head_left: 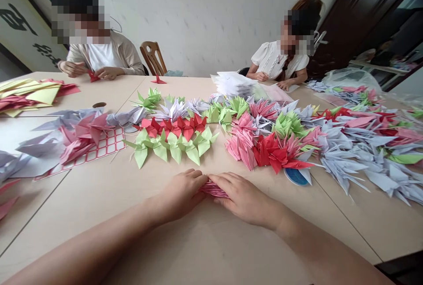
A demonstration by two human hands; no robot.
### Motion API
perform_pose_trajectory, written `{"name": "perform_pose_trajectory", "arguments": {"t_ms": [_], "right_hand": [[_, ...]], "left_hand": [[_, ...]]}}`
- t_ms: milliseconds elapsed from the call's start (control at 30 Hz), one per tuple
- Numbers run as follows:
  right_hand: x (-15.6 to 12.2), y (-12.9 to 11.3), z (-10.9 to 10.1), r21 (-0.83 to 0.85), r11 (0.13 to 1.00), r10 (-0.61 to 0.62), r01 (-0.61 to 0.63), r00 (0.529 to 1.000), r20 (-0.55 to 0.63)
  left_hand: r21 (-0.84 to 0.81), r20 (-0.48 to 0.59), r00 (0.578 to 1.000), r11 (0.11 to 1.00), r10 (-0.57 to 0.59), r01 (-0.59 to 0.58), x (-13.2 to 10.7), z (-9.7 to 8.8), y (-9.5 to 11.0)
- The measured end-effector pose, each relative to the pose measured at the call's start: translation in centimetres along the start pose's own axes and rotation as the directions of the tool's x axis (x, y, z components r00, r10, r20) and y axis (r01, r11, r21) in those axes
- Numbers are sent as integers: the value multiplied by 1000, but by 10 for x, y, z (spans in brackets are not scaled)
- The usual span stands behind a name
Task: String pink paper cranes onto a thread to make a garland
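Note:
Between my two hands is a bundle of pink folded paper [215,190], its many thin edges facing up, low at the near middle of the table. My left hand [184,191] grips its left end, fingers closed and thumb on the near side. The right end is pinched by my right hand [245,194], with fingertips almost meeting those of the left. My hands cover both ends of the bundle. Just beyond lies a row of light green paper cranes [175,147], with red paper cranes [172,126] behind it.
Heaped pink, red, green and pale blue cranes [343,144] spread across the right. More pale blue and pink cranes [86,133] lie left, near a red grid sheet [105,144]. A white paper stack [233,83] stands farther back. Two people [99,51] sit across the table [132,241].

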State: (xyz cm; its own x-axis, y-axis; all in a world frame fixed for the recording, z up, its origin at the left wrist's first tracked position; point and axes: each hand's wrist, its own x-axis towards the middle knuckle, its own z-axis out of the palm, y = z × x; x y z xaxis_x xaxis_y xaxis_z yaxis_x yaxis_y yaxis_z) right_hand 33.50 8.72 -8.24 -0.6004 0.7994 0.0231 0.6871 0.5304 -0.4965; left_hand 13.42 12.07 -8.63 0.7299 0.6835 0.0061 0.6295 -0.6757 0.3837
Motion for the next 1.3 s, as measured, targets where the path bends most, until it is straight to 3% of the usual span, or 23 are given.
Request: {"name": "perform_pose_trajectory", "arguments": {"t_ms": [900,1300], "right_hand": [[0,0,-1,27,1000,10,-10,1000,9],[-1,2,1,13,1000,3,-3,1000,3]], "left_hand": [[34,-24,999,999,21,-20,0,4,-3],[48,-63,994,995,88,-85,1,5,-2]]}}
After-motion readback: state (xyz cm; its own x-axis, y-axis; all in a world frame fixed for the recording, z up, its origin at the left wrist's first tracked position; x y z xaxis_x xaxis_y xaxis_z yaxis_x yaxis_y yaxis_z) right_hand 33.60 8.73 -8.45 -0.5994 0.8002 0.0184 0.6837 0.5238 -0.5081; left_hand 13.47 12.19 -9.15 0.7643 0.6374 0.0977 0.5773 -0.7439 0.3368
